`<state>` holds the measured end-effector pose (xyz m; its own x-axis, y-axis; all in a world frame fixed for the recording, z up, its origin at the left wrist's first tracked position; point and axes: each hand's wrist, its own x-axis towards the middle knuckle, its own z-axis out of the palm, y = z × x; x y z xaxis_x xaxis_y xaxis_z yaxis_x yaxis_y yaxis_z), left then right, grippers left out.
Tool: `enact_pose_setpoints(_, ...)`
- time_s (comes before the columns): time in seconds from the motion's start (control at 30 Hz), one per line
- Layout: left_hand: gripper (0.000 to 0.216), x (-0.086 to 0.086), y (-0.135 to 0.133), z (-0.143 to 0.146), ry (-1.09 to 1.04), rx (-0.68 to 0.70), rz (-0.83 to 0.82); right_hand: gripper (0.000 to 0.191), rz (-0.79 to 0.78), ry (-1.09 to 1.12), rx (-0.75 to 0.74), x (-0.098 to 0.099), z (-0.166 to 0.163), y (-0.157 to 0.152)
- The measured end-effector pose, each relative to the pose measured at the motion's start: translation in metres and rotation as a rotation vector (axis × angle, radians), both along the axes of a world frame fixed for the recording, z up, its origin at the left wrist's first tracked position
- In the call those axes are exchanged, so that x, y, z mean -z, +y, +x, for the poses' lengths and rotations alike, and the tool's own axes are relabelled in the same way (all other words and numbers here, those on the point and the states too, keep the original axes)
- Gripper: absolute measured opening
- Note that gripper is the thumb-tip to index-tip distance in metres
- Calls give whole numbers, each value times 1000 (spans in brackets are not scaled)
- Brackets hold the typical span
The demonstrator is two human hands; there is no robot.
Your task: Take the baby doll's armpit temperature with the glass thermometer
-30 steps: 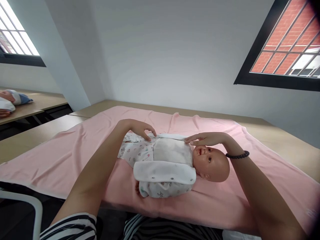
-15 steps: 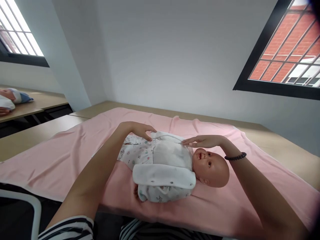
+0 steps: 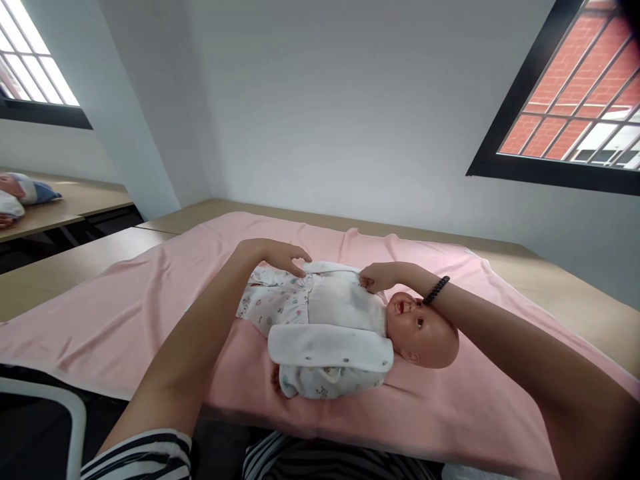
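A baby doll point(image 3: 425, 333) lies on its back, head to the right. It wears a white top point(image 3: 345, 300), patterned trousers point(image 3: 280, 303) and a white jacket point(image 3: 330, 347) spread open at the front. The near jacket front is folded back over the near sleeve. My left hand point(image 3: 283, 256) is at the lower end of the far jacket front point(image 3: 330, 267), thumb and fingers apart. Near the doll's neck, my right hand point(image 3: 383, 275) has its fingers curled at the upper end of that far front, seemingly gripping the cloth; its fingertips are partly hidden.
A pink blanket point(image 3: 165, 287) covers much of the wooden table point(image 3: 545, 273) beneath the doll. Another doll point(image 3: 30, 190) lies on a table to the left. A white metal frame point(image 3: 75, 413) stands at the lower left. The wall point(image 3: 325, 120) rises behind the table.
My right hand has turned and curled its outstretched fingers at the far jacket front, with its wrist moving left over the doll's face. My left hand has hardly moved.
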<state>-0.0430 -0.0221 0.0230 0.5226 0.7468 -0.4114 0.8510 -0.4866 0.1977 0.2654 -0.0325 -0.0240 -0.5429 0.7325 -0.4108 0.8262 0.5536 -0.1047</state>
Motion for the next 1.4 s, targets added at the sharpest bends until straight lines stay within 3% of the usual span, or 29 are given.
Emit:
enact_pose_setpoints(0.1, 81, -3, -3, 0, -4, 13, -5, 13, 41, 24, -13, -16, -3, -6)
enact_pose_setpoints(0.27, 62, -14, -19, 7, -194, 112, 198, 15, 301, 227, 27, -78, 22, -41)
enact_pose_setpoints(0.37, 52, -26, -39, 23, -442, 192, 345, 17, 583, 666, 145, -113, 43, -77)
enact_pose_setpoints(0.5, 47, -51, -69, 48, -897, 240, 549, 17, 818, 1174, 149, -134, 50, -119)
enact_pose_setpoints(0.67, 27, -73, -98, 66, -1319, 323, 887, 15, 857, 1392, 37, -139, 32, -144)
enact_pose_setpoints(0.77, 13, -74, -111, 69, -1406, 311, 1048, 14, 901, 1485, -1, -134, 21, -152)
enact_pose_setpoints(0.87, 10, -69, -118, 67, -1473, 316, 1101, 12, 873, 1552, -11, -124, 15, -156)
enact_pose_setpoints(1.03, 5, -65, -122, 59, -1419, 407, 1129, 6, 803, 1583, -10, -111, 14, -155)
enact_pose_setpoints(1.23, 39, -67, -129, 58, -1374, 462, 1117, 29, 774, 1548, 53, -111, 12, -154)
enact_pose_setpoints(1.4, 18, -67, -131, 58, -1280, 370, 1221, 17, 749, 1591, 43, -111, 10, -153)
